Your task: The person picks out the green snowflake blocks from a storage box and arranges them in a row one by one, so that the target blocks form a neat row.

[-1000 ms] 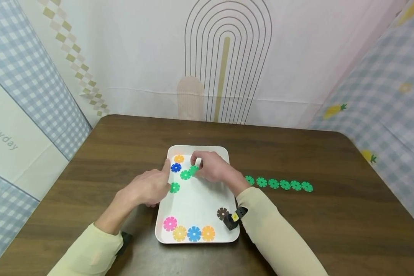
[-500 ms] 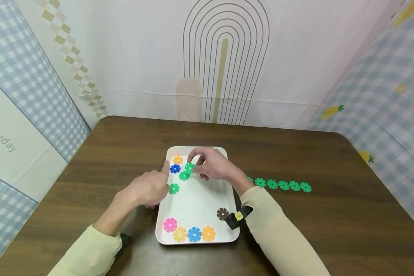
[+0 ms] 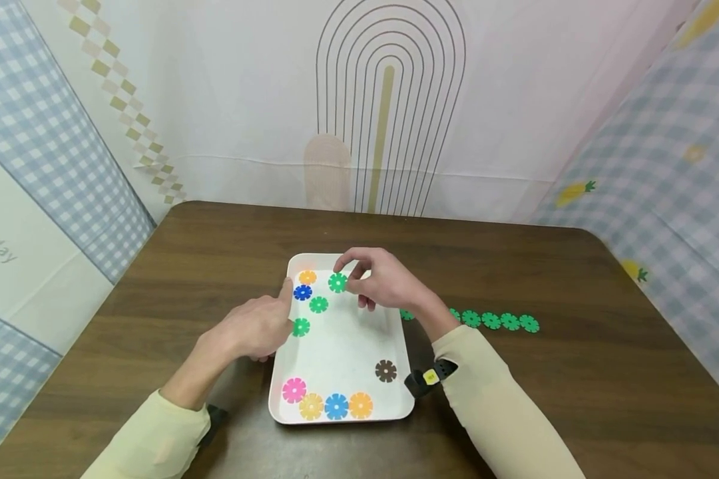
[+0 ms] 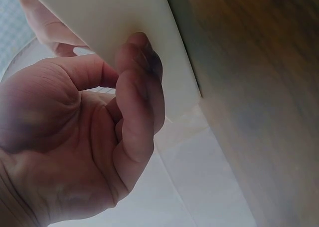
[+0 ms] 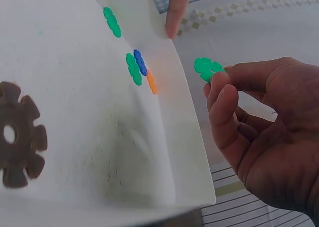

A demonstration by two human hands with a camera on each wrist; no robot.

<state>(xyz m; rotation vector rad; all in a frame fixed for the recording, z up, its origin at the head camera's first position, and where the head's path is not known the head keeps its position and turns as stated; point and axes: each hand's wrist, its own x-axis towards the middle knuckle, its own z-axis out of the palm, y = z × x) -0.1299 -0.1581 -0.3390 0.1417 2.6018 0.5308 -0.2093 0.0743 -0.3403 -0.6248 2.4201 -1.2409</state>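
Note:
My right hand (image 3: 386, 276) pinches a green notched plastic disc (image 3: 338, 282) by its edge above the far part of the white tray (image 3: 341, 346). In the right wrist view the green disc (image 5: 208, 69) shows between thumb and fingers. My left hand (image 3: 257, 326) grips the tray's left rim; curled fingers (image 4: 134, 107) reach its underside in the left wrist view. Near that hand lie two more green discs, one of them (image 3: 319, 305) beside a dark blue disc (image 3: 302, 293). An orange disc (image 3: 307, 277) lies just beyond the blue one.
Along the tray's near end lie a pink disc (image 3: 294, 390), a yellow disc (image 3: 311, 406), a light blue disc (image 3: 337, 406) and an orange one. A brown disc (image 3: 386, 371) is at its right. A row of several green discs (image 3: 491, 320) stretches across the table (image 3: 515, 399).
My right hand has lifted the green disc off the neighbouring green one and moved it away from me and slightly to the right. The left hand has stayed at the tray's rim.

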